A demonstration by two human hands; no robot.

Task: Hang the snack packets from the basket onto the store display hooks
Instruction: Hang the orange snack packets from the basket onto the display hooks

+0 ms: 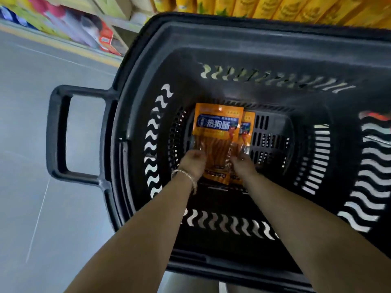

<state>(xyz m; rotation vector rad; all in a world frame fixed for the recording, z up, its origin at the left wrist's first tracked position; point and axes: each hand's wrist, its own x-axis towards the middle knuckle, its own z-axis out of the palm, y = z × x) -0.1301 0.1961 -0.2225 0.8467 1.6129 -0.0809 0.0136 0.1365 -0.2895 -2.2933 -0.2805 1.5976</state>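
Note:
A deep black plastic basket [243, 39] fills the view, seen from above. At its bottom lie orange snack packets [216, 127] with a blue label, one on top and at least one more [247, 127] peeking out on the right. Both my arms reach down into the basket. My left hand [193, 162], with a thin bracelet at the wrist, grips the top packet's lower left edge. My right hand [242, 164] holds the packets at their lower right. The display hooks are out of view.
The basket's handle [57, 132] sticks out to the left over a grey tiled floor [31, 102]. Yellow-orange packaged goods [275, 7] line a shelf beyond the basket's far rim. Colourful boxes [69, 26] stand along the floor at the upper left.

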